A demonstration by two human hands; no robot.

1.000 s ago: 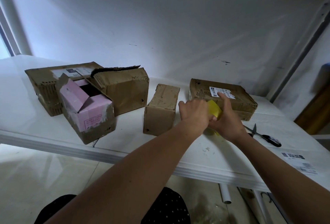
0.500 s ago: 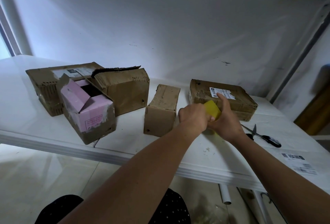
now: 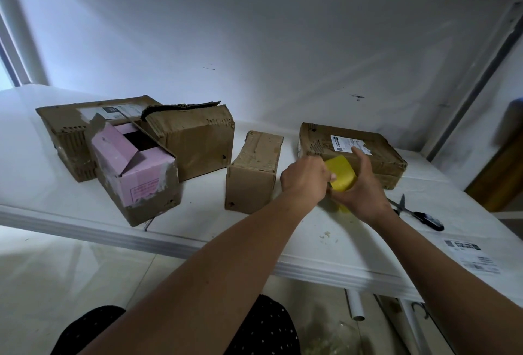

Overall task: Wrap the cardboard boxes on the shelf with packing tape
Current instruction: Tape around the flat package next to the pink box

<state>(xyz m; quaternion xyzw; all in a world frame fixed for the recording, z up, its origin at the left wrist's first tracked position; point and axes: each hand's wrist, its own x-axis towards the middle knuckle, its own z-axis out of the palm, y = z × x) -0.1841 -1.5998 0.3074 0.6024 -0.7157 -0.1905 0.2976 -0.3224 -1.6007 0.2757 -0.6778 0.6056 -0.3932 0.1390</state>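
1. At the far left of the frame, a flat brown cardboard box with a white label (image 3: pixel 70 125) is seen lying on the white shelf surface (image 3: pixel 198 221).
2. In front of it, touching, an opened cardboard box with pink printed faces (image 3: pixel 135 176) is tilted toward the shelf's front edge, its flaps raised.
3. Behind and to the right of the pink box, a worn brown cardboard box with a torn top flap (image 3: pixel 195 139) is set against it.
4. At mid-frame, a small upright brown cardboard box (image 3: pixel 253 176) stands apart from its neighbours.
5. Just right of that box, the left hand (image 3: pixel 305 177) is curled into a fist, and its fingertips are pinched at the near edge of a yellow roll of packing tape (image 3: pixel 341 173).
6. The roll is gripped from the right by the right hand (image 3: pixel 359 193), whose fingers are curled round it with the thumb raised above it.
7. Behind the hands, a low brown cardboard box with a white shipping label (image 3: pixel 353 148) lies flat.
8. At the right, black-handled scissors (image 3: pixel 416 213) are laid on the shelf, and a white printed label sheet (image 3: pixel 472 255) is seen nearer the front edge.
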